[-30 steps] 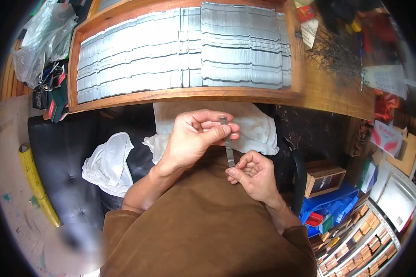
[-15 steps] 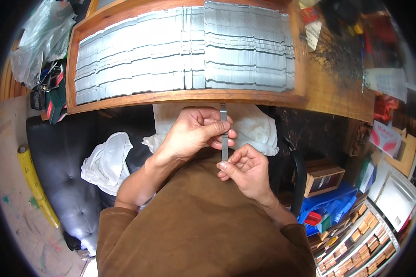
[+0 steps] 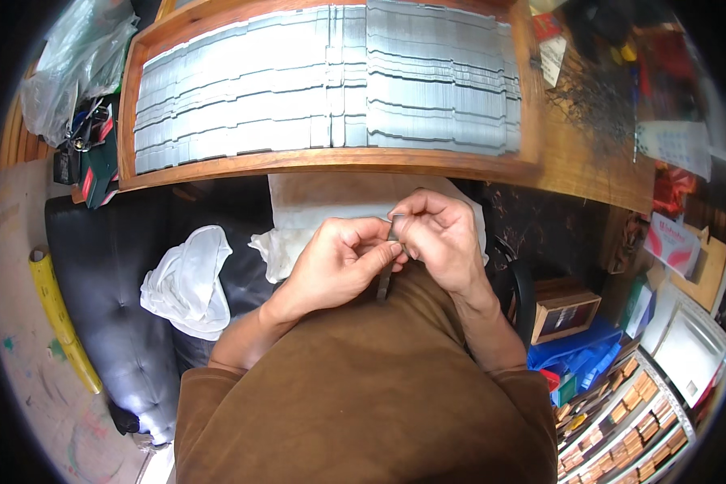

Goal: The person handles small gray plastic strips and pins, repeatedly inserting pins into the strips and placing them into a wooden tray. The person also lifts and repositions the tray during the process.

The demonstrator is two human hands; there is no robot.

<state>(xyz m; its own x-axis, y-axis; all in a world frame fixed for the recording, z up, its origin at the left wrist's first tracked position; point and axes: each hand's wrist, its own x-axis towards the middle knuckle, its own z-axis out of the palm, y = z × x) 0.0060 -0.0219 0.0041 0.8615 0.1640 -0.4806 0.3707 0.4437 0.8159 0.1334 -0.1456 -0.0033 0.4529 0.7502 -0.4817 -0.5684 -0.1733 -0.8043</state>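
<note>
Metal strip pinched by left hand & right hand; wooden tray holds grey strips.

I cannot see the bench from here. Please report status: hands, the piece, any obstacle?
Left hand and right hand both pinching thin grey metal strip, close to chest. White cloth underneath. Nothing between the hands.

Both forearms rise from the lower edge, bare below brown sleeves, and meet in front of the chest. The left hand is curled, knuckles up, its thumb and fingers pinched together. The right hand arches just beside it, touching, with its fingertips bent down into the same pinch.
</note>
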